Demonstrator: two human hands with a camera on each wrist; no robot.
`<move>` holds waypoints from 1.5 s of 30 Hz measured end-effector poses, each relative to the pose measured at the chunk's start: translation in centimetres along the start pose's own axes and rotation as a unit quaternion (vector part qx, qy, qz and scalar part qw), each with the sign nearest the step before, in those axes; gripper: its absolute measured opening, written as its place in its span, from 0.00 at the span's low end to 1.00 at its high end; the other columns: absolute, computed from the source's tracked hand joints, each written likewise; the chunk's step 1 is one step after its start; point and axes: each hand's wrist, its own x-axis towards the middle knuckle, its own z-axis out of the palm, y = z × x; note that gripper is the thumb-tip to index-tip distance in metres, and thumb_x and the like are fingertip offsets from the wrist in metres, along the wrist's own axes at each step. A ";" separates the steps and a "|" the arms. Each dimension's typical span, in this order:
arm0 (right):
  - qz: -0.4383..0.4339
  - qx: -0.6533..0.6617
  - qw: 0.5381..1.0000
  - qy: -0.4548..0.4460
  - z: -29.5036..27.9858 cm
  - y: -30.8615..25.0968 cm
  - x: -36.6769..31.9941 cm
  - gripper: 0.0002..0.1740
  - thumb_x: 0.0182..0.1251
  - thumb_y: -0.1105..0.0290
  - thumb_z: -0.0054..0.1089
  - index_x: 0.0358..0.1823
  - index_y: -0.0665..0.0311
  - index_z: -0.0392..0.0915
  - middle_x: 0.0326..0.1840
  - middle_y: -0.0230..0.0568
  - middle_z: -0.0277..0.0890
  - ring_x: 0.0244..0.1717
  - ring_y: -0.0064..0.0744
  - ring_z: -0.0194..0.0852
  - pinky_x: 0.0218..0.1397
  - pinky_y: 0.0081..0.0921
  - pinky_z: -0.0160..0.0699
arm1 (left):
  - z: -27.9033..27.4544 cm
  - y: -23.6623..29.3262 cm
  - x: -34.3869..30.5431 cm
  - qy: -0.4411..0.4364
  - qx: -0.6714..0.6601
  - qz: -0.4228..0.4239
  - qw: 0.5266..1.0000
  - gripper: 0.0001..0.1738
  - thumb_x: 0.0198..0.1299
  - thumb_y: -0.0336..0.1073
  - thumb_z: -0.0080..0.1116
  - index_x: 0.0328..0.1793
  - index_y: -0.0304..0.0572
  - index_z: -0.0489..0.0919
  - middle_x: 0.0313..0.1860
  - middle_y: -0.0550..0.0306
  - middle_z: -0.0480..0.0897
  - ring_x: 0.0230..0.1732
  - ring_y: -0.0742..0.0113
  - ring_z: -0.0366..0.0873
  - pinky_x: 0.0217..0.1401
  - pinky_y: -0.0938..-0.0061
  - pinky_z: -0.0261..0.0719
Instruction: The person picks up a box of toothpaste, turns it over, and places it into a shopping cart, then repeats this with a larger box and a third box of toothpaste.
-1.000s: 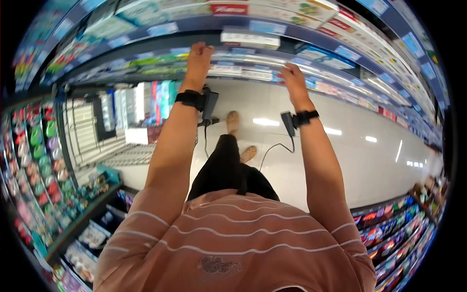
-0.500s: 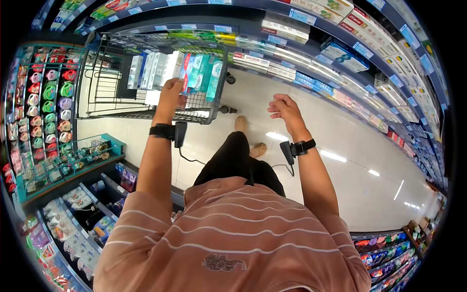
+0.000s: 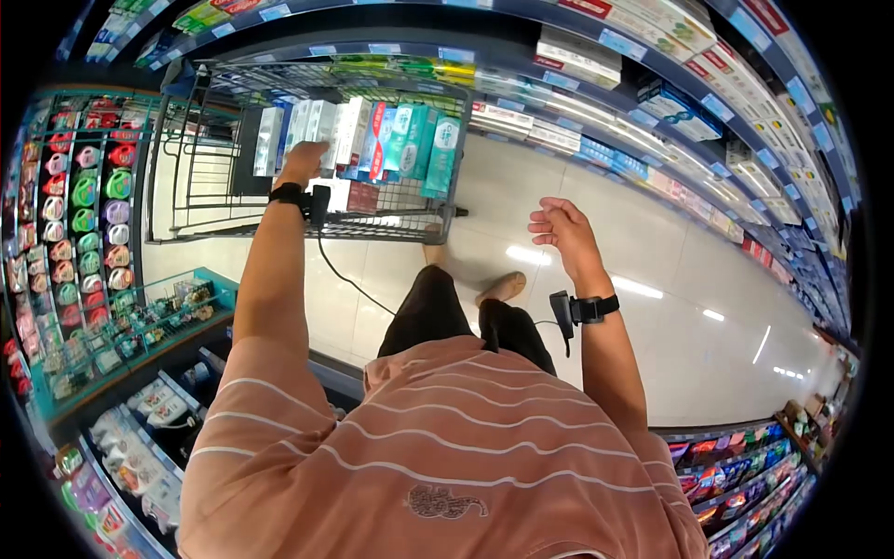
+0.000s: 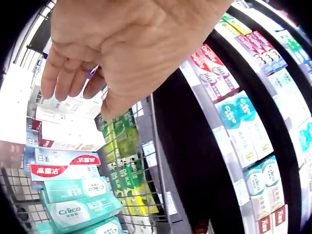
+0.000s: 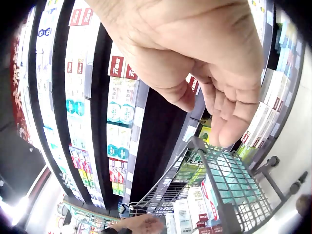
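Note:
My left hand (image 3: 305, 163) hangs inside the wire shopping cart (image 3: 372, 224), over its near side. Seen in the left wrist view, its loosely bent fingers (image 4: 66, 78) overlap the white toothpaste boxes (image 4: 73, 134), with nothing in their grasp. Beside these boxes stand a blue box with a red stripe (image 4: 61, 168) and several teal toothpaste boxes (image 4: 80, 212). My right hand (image 3: 568, 233) is held in the air over the floor, right of the cart. Its fingers are relaxed and carry nothing; in the right wrist view they overlap the cart's end.
Shelves (image 3: 521, 84) of boxed toothpaste run along the far side, close behind the cart. A rack of colourful bottles (image 3: 88, 205) stands at left, with a low teal basket (image 3: 140, 335) before it. More stocked shelves (image 3: 745, 484) lie at lower right, beyond the tiled floor (image 3: 689, 354).
My left hand has moved from in front of the shelf, leftward and down into the cart. The cart has come fully into view. My right hand has lowered slightly away from the shelf.

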 end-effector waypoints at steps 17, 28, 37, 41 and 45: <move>0.048 -0.001 0.997 0.058 14.1 -2.3 3.9 0.20 0.78 0.64 0.52 0.62 0.70 0.73 0.50 0.50 0.81 0.45 0.35 0.84 0.47 0.29 0.85 | 6.1 -4.8 12.0 0.052 0.193 0.041 0.979 0.29 0.45 0.48 0.73 0.45 0.28 0.83 0.45 0.31 0.86 0.51 0.41 0.86 0.56 0.57 0.84; 0.063 0.015 0.996 0.068 16.0 -2.9 4.6 0.18 0.79 0.64 0.51 0.60 0.68 0.74 0.48 0.44 0.82 0.46 0.33 0.83 0.49 0.28 0.83 | 9.0 -5.6 12.5 0.117 0.265 0.006 0.957 0.46 0.47 0.54 0.75 0.65 0.33 0.68 0.63 0.36 0.77 0.62 0.41 0.79 0.65 0.53 0.79; 0.055 -0.004 0.997 0.055 17.4 -3.8 4.5 0.20 0.79 0.64 0.49 0.63 0.72 0.72 0.51 0.49 0.80 0.46 0.34 0.84 0.48 0.27 0.84 | 10.7 -10.0 17.3 -0.108 0.023 0.154 0.982 0.23 0.56 0.49 0.63 0.46 0.36 0.86 0.35 0.44 0.89 0.34 0.47 0.87 0.42 0.51 0.84; 0.035 -0.001 0.998 0.043 17.8 -3.8 4.8 0.21 0.78 0.64 0.49 0.62 0.72 0.72 0.51 0.48 0.80 0.46 0.34 0.83 0.48 0.28 0.84 | 5.3 -1.7 6.7 -0.160 -0.154 -0.010 0.975 0.22 0.62 0.48 0.61 0.48 0.33 0.82 0.37 0.49 0.87 0.33 0.60 0.88 0.27 0.67 0.85; 0.010 0.016 0.999 0.026 18.7 -4.2 5.2 0.21 0.78 0.63 0.50 0.62 0.72 0.72 0.50 0.47 0.80 0.45 0.33 0.83 0.47 0.28 0.85 | 1.0 -0.9 3.1 -0.190 -0.157 0.008 0.969 0.31 0.63 0.52 0.62 0.60 0.32 0.73 0.45 0.48 0.86 0.42 0.59 0.88 0.37 0.66 0.90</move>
